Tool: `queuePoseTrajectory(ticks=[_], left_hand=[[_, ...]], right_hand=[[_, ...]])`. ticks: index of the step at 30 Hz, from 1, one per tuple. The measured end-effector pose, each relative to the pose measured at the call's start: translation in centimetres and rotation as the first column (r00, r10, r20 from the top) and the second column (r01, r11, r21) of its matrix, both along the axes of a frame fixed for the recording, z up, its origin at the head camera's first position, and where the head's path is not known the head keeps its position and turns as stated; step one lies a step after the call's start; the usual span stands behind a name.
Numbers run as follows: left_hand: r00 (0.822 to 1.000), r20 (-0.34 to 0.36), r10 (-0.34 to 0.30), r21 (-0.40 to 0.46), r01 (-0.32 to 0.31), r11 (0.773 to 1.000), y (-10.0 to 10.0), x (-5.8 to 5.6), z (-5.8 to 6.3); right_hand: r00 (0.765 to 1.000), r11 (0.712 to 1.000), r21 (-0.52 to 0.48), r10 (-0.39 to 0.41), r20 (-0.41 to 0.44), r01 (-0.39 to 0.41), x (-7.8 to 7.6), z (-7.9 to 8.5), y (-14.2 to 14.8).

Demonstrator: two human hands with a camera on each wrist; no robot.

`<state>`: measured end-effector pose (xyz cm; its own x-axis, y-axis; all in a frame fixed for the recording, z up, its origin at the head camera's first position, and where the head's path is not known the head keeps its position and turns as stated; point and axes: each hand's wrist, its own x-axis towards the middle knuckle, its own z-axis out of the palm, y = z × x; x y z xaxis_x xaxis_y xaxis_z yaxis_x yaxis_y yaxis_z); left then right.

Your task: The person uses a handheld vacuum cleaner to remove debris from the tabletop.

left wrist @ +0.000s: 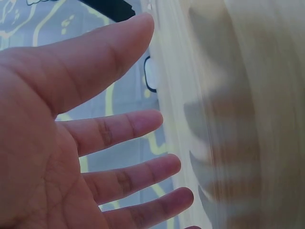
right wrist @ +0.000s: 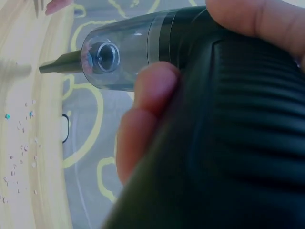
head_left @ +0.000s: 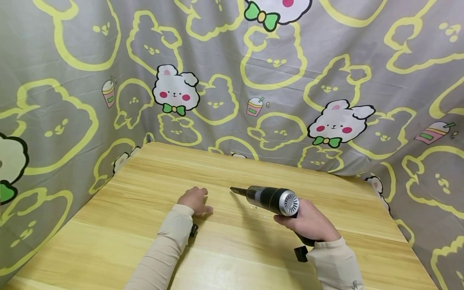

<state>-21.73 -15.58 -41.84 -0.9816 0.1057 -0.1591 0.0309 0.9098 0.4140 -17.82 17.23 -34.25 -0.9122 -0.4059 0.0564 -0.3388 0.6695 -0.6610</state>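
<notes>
A handheld vacuum cleaner (head_left: 270, 198), black with a silver vented end and a clear dust cup (right wrist: 121, 50), is gripped by my right hand (head_left: 313, 221). Its narrow black nozzle (head_left: 238, 190) points left, raised above the table. Small bits of debris (head_left: 258, 209) lie on the wood under and beside the vacuum; the right wrist view shows more of these scattered bits (right wrist: 21, 143). To the left of the nozzle, my left hand (head_left: 195, 200) is held over the tabletop, its fingers spread and nothing in it, as the left wrist view shows.
The wooden table (head_left: 119, 217) reaches back to a grey curtain (head_left: 217, 60) printed with yellow outlines and white bunny faces. The curtain also hangs along the left and right sides. A black wrist mount (head_left: 301, 253) sits at my right cuff.
</notes>
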Motion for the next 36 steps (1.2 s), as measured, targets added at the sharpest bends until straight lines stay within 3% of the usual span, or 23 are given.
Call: queuePoseTrajectory(ticks=[36], left_hand=[[0.999,0.013,0.032,0.014,-0.032,0.999,-1.6,-0.1,0.2]], right_hand=[[0.998,0.999,0.02,-0.043,-0.049,0.044,-0.7,-0.3,0.7]])
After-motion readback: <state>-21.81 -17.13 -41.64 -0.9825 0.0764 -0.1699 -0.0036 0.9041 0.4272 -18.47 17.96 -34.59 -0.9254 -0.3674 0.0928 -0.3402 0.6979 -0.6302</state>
